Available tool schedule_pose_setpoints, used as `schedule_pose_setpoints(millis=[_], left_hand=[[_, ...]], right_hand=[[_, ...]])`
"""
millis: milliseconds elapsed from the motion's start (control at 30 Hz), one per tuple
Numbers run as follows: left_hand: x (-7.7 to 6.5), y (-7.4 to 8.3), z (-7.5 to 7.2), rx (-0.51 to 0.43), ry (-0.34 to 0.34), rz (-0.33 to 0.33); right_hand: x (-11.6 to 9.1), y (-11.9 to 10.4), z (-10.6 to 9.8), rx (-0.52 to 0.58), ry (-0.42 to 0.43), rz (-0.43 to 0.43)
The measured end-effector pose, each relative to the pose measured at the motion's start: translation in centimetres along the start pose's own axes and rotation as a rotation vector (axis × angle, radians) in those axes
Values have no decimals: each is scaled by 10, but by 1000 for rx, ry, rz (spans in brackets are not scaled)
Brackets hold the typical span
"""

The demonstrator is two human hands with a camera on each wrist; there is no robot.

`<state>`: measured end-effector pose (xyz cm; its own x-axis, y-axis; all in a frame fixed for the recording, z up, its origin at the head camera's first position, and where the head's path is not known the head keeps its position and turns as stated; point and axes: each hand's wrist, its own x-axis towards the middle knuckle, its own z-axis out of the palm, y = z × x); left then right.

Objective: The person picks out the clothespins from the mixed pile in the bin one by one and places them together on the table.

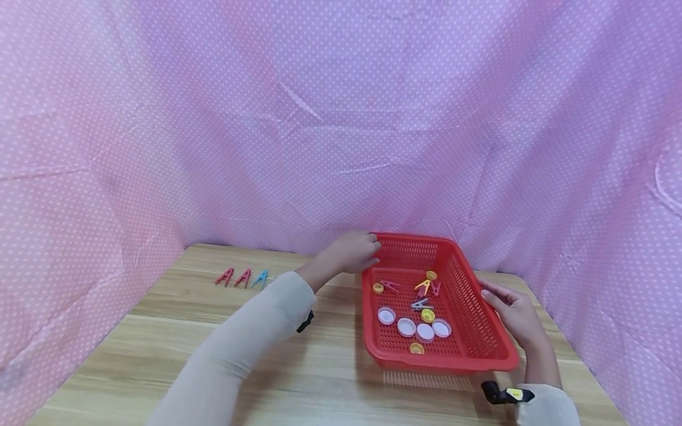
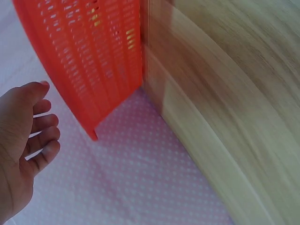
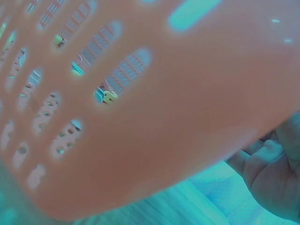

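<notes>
Your hands [image 1: 356, 251] [image 1: 512, 313] flank the red basket [image 1: 442, 363].
Your left hand is at the basket's far left corner, fingers loosely bent and holding nothing; your right hand is at the right rim, though you cannot tell whether it grips. Inside lie clothespins [image 1: 421, 305], yellow caps [image 1: 428, 316] and round white discs [image 1: 407, 327]; on the wooden table [image 1: 298, 378], well left, three more clothespins [image 1: 244, 277] stand in a row.
</notes>
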<state>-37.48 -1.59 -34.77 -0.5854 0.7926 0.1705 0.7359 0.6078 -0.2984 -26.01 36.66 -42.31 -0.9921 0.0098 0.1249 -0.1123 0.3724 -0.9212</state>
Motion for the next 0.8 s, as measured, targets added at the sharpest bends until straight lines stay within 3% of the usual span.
schedule_pose_setpoints(millis=[300,567,800], left_hand=[[25,21,8,-1,-100,9],[36,29,20,-211,-202,-74],[41,33,22,-332,-281,-146]], right_hand=[[1,3,0,-9,0,3],[0,2,2,-11,6,11],[0,2,2,-16,12,16]])
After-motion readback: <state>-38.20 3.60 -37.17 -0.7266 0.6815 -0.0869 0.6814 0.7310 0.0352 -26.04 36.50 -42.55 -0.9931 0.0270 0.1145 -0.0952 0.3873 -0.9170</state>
